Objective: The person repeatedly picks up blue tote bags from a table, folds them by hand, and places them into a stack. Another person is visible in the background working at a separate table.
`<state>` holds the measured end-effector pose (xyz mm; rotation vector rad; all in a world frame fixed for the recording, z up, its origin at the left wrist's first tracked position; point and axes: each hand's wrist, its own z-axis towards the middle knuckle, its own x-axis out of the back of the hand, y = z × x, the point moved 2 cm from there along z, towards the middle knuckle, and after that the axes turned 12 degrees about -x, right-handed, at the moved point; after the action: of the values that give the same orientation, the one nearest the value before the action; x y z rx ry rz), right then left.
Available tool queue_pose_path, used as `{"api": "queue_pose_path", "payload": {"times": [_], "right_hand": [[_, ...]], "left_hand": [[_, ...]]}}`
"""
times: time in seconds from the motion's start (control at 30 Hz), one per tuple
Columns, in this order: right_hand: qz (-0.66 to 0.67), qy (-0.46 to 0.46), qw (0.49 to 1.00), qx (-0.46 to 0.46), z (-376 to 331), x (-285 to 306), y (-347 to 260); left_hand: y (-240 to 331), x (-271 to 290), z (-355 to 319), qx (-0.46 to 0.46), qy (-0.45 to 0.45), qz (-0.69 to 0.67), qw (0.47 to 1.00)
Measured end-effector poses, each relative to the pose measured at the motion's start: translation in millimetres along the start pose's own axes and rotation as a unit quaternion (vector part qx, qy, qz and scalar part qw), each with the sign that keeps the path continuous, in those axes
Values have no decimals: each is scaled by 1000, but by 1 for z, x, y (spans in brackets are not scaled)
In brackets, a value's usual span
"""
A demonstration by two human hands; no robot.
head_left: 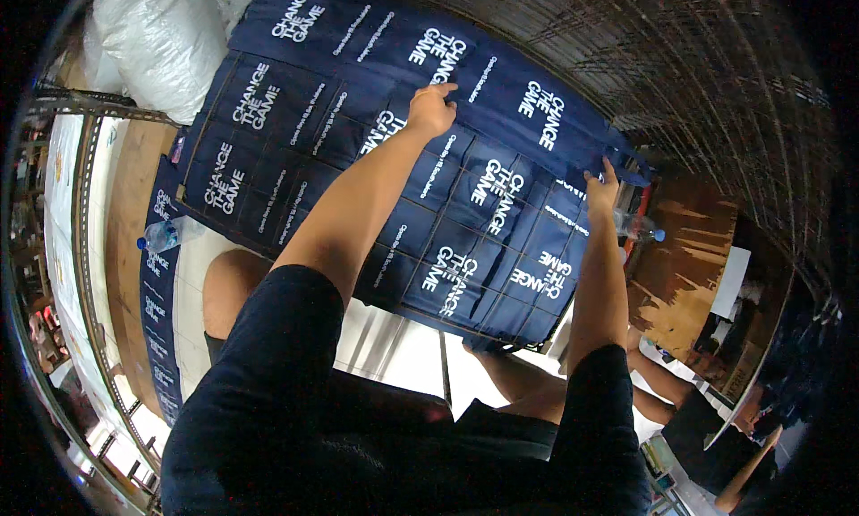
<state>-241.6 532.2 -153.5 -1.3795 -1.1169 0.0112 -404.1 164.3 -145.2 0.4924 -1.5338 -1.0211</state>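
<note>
A wire-mesh rack (445, 213) spreads out in front of me, with several navy fabric pieces (344, 203) showing white print under its grid. Across its far side, a long navy fabric panel (501, 91) lies over the wires. My left hand (434, 113) rests on this panel near its middle, index finger stretched and thumb apart; the other fingers are partly hidden. Farther right, my right hand (604, 192) touches the panel near its right end, with thumb and index finger spread. Neither hand visibly grips the fabric.
Tilted wire racks (689, 68) crowd the upper right. White plastic sacks (159, 42) sit far left. One clear bottle (163, 237) lies at left, another bottle (637, 227) by my right forearm. A splintered wooden board (684, 274) stands at right. Another person's arm (752, 471) shows lower right.
</note>
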Motion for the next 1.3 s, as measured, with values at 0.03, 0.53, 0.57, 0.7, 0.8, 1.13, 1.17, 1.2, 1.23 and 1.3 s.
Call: {"api": "queue_pose_path", "payload": {"times": [0.03, 0.53, 0.57, 0.7, 0.8, 1.13, 1.17, 1.2, 1.23, 1.3], "right_hand": [[-27, 11, 999, 12, 7, -12, 3], [-50, 40, 997, -32, 29, -36, 34], [-45, 44, 997, -53, 34, -36, 46], [38, 96, 985, -138, 27, -31, 43], [61, 186, 962, -191, -7, -17, 36], [251, 74, 938, -226, -168, 63, 79], [253, 78, 934, -238, -185, 78, 85], [255, 78, 931, -249, -197, 91, 91], [258, 80, 927, -260, -211, 104, 96], [254, 54, 921, -290, -244, 128, 79]], "left_hand": [[-7, -4, 5, 4, 3, 20, 1000], [-35, -25, 0, -19, 49, 56, 997], [-34, -26, 1, -20, 49, 56, 997], [-35, -22, -3, -34, 62, 87, 994], [-23, -7, -16, -65, 69, 132, 987], [-17, 92, -70, -104, 45, 131, 985], [-12, 105, -71, -102, 36, 114, 988], [-18, 114, -72, -128, 58, 134, 981], [-19, 121, -71, -156, 80, 152, 973], [0, 139, -76, -128, 62, 130, 981]]}}
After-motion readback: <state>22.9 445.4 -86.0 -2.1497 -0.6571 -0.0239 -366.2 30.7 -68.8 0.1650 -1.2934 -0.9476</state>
